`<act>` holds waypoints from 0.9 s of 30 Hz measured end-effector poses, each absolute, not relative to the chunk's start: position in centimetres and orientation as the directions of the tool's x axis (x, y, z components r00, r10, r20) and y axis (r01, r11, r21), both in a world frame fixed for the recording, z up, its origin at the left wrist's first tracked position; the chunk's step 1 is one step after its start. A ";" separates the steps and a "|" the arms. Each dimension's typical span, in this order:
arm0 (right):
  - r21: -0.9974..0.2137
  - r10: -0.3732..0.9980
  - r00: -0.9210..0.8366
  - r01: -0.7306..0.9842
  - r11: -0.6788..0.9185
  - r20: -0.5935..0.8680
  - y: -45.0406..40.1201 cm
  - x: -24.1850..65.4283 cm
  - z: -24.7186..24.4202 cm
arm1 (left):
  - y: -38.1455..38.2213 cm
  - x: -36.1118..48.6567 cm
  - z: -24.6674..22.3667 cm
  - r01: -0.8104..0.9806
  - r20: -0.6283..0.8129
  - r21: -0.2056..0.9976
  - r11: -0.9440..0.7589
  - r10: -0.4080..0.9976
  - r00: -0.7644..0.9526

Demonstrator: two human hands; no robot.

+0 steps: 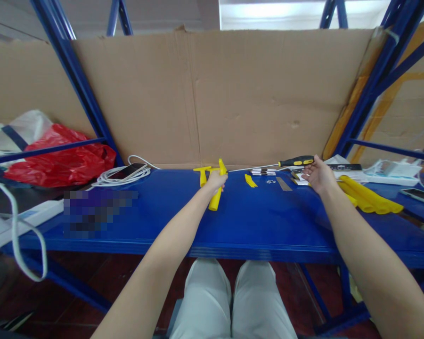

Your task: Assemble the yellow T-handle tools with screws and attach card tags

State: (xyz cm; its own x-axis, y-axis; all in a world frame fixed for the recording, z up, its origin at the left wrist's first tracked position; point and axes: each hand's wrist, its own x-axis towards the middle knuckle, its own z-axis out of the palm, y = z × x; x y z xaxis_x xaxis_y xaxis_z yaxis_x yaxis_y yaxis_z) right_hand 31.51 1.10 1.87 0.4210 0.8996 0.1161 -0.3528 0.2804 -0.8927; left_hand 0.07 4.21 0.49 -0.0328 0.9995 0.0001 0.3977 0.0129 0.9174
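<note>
My left hand (217, 181) is closed around a yellow plastic tool handle (215, 201), which stands up from the blue table. Beside it is a second yellow T-shaped piece (202, 175). In my right hand (320, 176) is the end of a long screwdriver (297, 161) with a black and yellow grip. Its thin shaft runs left, almost level, to the yellow handle; my left fingers hide whether the tip sits in a screw. Between the hands lie a small yellow piece (250, 181), several tiny screws (270, 181), a flat metal blade (283, 184) and a small stack of packs (264, 172).
Several yellow handles (371, 197) lie at the right, near a white power strip (392, 176) and a phone (420, 195). At left are a coiled white cable (122, 178), a red plastic bag (63, 155) and a blurred patch. Cardboard (233, 99) stands behind the table.
</note>
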 end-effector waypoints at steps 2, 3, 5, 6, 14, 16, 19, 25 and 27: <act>-0.892 0.915 0.385 -0.361 0.271 0.122 1.1 31.6 1.8 | 4.3 0.1 0.5 0.398 0.000 0.917 0.013 0.999 -0.033; -0.894 0.921 0.369 -0.360 0.267 0.127 1.0 31.6 1.8 | 4.3 0.1 0.5 0.397 0.000 0.918 0.014 0.999 -0.033; -0.898 0.929 0.348 -0.356 0.258 0.129 0.9 31.6 1.8 | 4.3 0.0 0.5 0.396 -0.001 0.918 0.015 0.999 -0.035; -0.900 0.931 0.342 -0.356 0.253 0.127 0.8 31.6 1.8 | 4.3 0.0 0.5 0.396 -0.001 0.918 0.015 0.999 -0.036; -0.900 0.927 0.350 -0.347 0.265 0.138 0.3 31.1 2.3 | 4.3 -0.1 0.4 0.391 0.009 0.920 0.007 0.999 -0.039; -0.898 0.924 0.357 -0.349 0.269 0.138 0.1 30.8 2.6 | 4.3 0.0 0.4 0.391 0.012 0.920 0.005 0.999 -0.039; -0.889 0.919 0.360 -0.352 0.294 0.162 -0.2 30.3 2.8 | 4.3 0.0 0.4 0.391 0.017 0.920 -0.001 0.999 -0.038; -0.871 0.886 0.420 -0.341 0.353 0.195 0.2 30.2 2.6 | 4.1 0.0 0.5 0.390 0.016 0.921 -0.002 0.999 -0.033; -0.873 0.881 0.438 -0.342 0.348 0.180 0.3 30.4 2.5 | 4.1 0.0 0.5 0.391 0.012 0.921 0.002 0.999 -0.031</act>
